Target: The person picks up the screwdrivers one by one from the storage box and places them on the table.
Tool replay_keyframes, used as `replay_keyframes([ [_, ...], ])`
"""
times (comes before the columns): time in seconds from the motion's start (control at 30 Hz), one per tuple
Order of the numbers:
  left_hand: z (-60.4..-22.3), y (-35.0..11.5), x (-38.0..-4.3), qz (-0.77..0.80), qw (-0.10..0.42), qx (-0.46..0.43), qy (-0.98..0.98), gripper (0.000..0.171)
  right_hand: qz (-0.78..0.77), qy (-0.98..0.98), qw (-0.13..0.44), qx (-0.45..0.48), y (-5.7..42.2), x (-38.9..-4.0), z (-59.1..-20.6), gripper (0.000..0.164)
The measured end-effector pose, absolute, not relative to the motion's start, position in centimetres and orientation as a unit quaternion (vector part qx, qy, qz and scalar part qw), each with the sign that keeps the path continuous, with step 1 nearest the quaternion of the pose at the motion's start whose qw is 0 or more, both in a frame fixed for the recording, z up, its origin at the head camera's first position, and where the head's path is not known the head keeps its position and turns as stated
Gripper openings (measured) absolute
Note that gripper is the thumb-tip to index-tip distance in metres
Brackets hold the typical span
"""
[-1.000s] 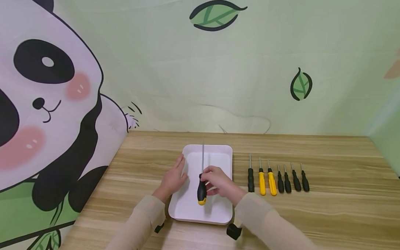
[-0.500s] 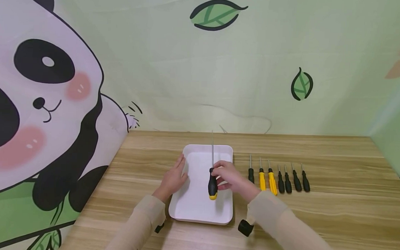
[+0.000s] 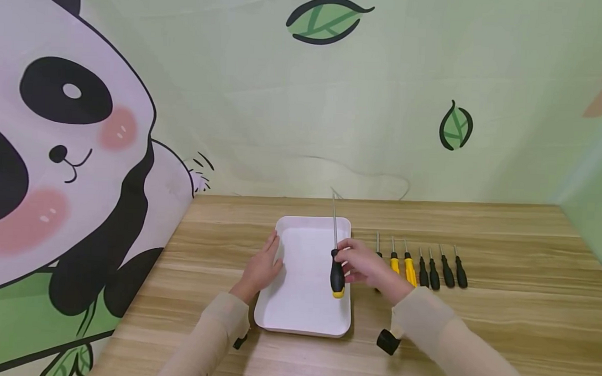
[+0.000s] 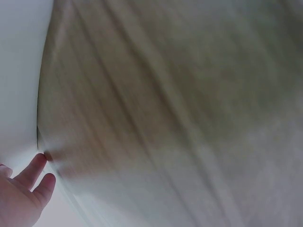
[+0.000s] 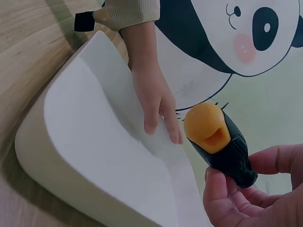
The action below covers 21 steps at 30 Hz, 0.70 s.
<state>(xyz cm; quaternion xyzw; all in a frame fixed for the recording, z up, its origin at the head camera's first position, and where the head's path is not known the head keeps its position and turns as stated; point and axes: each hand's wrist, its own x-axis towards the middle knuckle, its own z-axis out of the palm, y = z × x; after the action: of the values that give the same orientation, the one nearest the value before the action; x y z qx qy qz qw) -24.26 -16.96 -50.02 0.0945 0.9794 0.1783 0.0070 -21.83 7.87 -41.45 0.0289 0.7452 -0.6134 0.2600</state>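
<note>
My right hand (image 3: 365, 265) pinches a screwdriver (image 3: 337, 275) near the top of its black handle, which ends in a yellow cap. Its long thin shaft points toward the wall, and it overlaps the right side of a white tray (image 3: 301, 315) in the head view. In the right wrist view the yellow butt of the screwdriver (image 5: 206, 125) faces the camera, thumb and fingers (image 5: 277, 161) about the handle. My left hand (image 3: 260, 269) rests with extended fingers on the tray's left rim. The left wrist view shows those fingertips (image 4: 40, 163) at the tray's edge.
Right of the tray, several screwdrivers lie in a row on the wooden table (image 3: 515, 328): yellow-handled ones (image 3: 410, 269) and smaller black-handled ones (image 3: 447, 273). My right hand partly covers the leftmost. A printed panda and leaf backdrop (image 3: 263, 126) stands behind the table.
My right hand has carried the screwdriver rightward and slightly away, from over the tray's middle to its right side. The left hand stays at the tray's left rim.
</note>
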Motion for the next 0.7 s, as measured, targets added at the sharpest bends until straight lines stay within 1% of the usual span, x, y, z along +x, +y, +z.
replay_keyframes([
  [0.33,-50.0,-17.1,-24.3,0.18,0.003,0.095,0.979,0.059,-0.619,0.744,0.253,0.01,10.6,-21.9,-41.0,0.031],
  [0.7,-50.2,-17.0,-24.2,0.179,-0.006,0.097,0.979,0.058,-0.638,0.729,0.247,0.012,13.3,-22.0,-40.4,0.032],
])
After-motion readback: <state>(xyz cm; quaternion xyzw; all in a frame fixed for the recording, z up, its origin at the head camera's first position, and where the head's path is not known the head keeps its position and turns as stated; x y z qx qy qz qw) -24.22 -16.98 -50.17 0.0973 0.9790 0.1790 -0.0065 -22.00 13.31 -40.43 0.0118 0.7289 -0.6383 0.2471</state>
